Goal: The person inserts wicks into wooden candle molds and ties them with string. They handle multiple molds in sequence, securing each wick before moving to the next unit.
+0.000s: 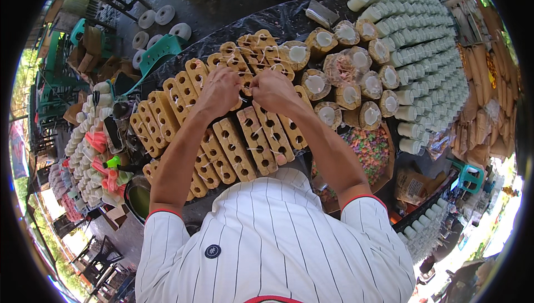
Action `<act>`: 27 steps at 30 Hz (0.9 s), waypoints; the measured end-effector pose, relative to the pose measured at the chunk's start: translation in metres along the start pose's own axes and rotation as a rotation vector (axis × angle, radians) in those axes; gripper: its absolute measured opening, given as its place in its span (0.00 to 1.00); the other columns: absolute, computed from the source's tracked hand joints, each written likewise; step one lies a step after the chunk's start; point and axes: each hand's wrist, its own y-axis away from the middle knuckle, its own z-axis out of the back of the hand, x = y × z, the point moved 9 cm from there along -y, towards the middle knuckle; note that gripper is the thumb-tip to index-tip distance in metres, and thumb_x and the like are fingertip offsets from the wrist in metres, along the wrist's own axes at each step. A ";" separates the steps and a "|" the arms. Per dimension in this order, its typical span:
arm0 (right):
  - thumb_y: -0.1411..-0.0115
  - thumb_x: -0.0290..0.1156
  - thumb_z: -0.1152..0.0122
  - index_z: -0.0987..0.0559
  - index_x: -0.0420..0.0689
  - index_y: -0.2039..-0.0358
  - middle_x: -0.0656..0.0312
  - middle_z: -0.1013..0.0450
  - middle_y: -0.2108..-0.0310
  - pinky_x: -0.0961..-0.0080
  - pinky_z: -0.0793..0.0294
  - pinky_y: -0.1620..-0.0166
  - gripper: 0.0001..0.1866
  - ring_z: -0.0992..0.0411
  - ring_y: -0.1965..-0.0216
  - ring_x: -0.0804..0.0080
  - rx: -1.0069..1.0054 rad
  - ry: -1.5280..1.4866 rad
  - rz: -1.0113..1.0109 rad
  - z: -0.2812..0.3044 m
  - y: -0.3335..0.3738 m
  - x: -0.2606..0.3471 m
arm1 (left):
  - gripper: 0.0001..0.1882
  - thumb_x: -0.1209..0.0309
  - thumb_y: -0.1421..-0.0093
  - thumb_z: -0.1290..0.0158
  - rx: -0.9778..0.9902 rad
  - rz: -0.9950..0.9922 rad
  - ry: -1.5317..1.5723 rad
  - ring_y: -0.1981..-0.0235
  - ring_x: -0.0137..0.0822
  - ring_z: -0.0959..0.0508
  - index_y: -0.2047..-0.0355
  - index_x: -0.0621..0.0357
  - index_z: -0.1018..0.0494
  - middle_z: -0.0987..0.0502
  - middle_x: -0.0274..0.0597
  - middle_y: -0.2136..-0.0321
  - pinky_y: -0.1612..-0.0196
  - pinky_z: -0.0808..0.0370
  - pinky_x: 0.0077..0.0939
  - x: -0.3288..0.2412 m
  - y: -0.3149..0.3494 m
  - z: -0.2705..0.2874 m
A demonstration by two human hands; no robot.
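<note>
Rows of long yellow blocks (226,146) with round holes lie on the table before me. Thin white strings run across several of them. Above a block in the far middle, my left hand (222,87) and my right hand (271,90) almost meet, fingers bent and pinched together. A thin white string (242,73) shows between them, seemingly in both pinches; my fingers partly hide it. Just right of my right hand stand brown-wrapped cylinders (316,84) with white tops. One cylinder cluster carries a small pinkish heap (340,69).
Rows of whitish cups (423,75) fill the right side. A box of colourful small pieces (360,155) sits by my right forearm. At left are white cups (83,136), pink pieces (111,180) and a green stool (161,54). White rolls (165,15) rest on the floor beyond.
</note>
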 end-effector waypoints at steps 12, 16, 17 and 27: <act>0.39 0.34 0.39 0.13 0.39 0.60 0.48 0.16 0.58 0.57 0.20 0.48 0.14 0.19 0.52 0.48 0.167 0.183 -0.231 -0.002 -0.017 0.011 | 0.08 0.74 0.38 0.45 0.030 0.015 0.055 0.45 0.52 0.25 0.61 0.61 0.19 0.21 0.51 0.56 0.38 0.29 0.43 0.004 0.004 -0.005; 0.37 0.29 0.40 0.15 0.41 0.56 0.48 0.17 0.61 0.55 0.21 0.50 0.12 0.19 0.55 0.47 -0.122 0.155 0.067 0.000 -0.007 0.018 | 0.09 0.73 0.38 0.46 0.046 0.030 0.030 0.45 0.52 0.25 0.61 0.61 0.19 0.21 0.51 0.55 0.38 0.30 0.44 0.001 0.001 -0.003; 0.37 0.27 0.40 0.15 0.40 0.56 0.48 0.17 0.62 0.55 0.21 0.51 0.11 0.19 0.56 0.47 -0.154 0.114 0.086 0.002 0.000 0.016 | 0.09 0.72 0.37 0.46 0.055 0.037 0.025 0.45 0.52 0.25 0.61 0.62 0.19 0.21 0.52 0.55 0.38 0.30 0.44 0.001 0.000 -0.003; 0.41 0.17 0.39 0.16 0.37 0.57 0.45 0.19 0.64 0.55 0.22 0.54 0.12 0.19 0.59 0.45 -0.307 0.117 0.255 -0.002 0.020 0.014 | 0.13 0.71 0.38 0.49 0.074 0.070 0.074 0.42 0.53 0.26 0.59 0.62 0.18 0.20 0.54 0.53 0.34 0.33 0.44 -0.005 -0.007 -0.007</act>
